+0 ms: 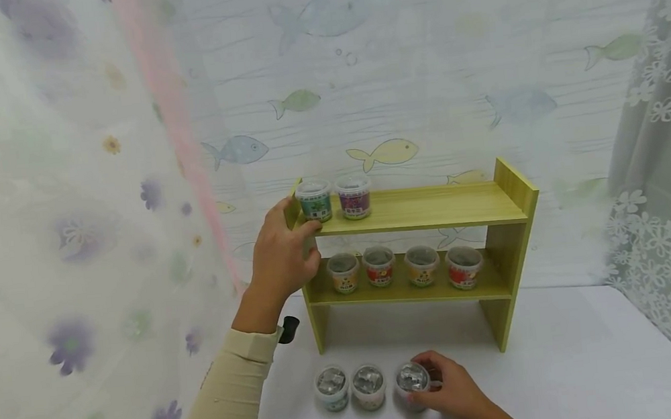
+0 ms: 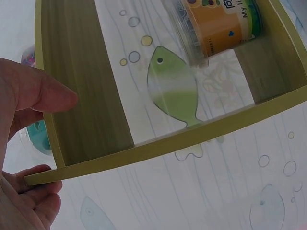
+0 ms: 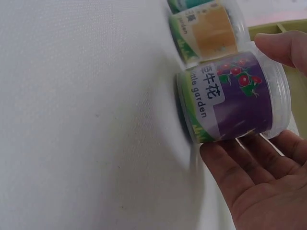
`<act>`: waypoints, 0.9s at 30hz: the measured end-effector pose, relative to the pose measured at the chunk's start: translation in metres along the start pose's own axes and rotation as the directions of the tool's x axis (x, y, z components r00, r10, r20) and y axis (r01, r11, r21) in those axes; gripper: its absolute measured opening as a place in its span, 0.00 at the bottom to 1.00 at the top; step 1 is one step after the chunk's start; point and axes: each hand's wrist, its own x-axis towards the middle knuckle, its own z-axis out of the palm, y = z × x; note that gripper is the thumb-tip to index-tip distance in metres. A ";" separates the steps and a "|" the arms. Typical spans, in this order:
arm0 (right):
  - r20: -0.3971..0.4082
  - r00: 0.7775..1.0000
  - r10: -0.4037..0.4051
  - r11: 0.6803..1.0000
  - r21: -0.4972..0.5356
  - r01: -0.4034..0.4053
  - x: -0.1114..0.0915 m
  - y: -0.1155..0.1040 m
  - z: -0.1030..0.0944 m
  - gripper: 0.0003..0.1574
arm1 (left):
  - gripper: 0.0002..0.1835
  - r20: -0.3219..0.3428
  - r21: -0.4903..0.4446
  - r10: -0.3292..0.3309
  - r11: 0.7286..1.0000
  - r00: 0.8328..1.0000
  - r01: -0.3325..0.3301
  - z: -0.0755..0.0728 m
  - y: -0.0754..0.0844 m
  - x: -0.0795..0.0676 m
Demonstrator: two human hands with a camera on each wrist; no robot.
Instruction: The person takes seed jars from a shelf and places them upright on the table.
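My left hand (image 1: 279, 252) grips the upper left corner of a yellow-green wooden shelf (image 1: 432, 208). In the left wrist view its thumb lies near the top board and other fingers curl at the side panel (image 2: 168, 155). Close to those fingers, a green-labelled cup (image 1: 316, 208) stands on the top board, beside a purple-labelled cup (image 1: 355, 202). Down on the table, my right hand (image 1: 453, 390) holds a clear-lidded cup (image 1: 411, 379). The right wrist view shows its purple flower label (image 3: 240, 98), with the thumb at the lid and fingers against the opposite side.
Two more lidded cups, one teal (image 1: 332, 390) and one orange-labelled (image 3: 208, 31), stand in line left of the held cup on the white table (image 1: 574, 355). Several orange and red cups (image 1: 465, 271) occupy the lower board. Patterned curtains (image 1: 442, 57) hang behind and beside the table.
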 end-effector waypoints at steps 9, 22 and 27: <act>0.025 1.000 -0.010 1.000 0.018 0.009 0.000 0.002 0.007 0.40 | 0.17 0.000 0.001 0.005 1.000 1.000 -0.005 0.000 0.000 0.000; 0.043 0.999 -0.032 0.999 0.007 0.032 0.001 -0.002 0.007 0.42 | 0.18 0.005 0.001 -0.010 1.000 1.000 0.010 -0.002 0.000 0.001; 0.026 0.997 -0.079 0.997 -0.008 0.079 -0.001 -0.008 0.001 0.44 | 0.18 0.016 0.004 -0.013 1.000 1.000 0.013 0.000 0.001 0.000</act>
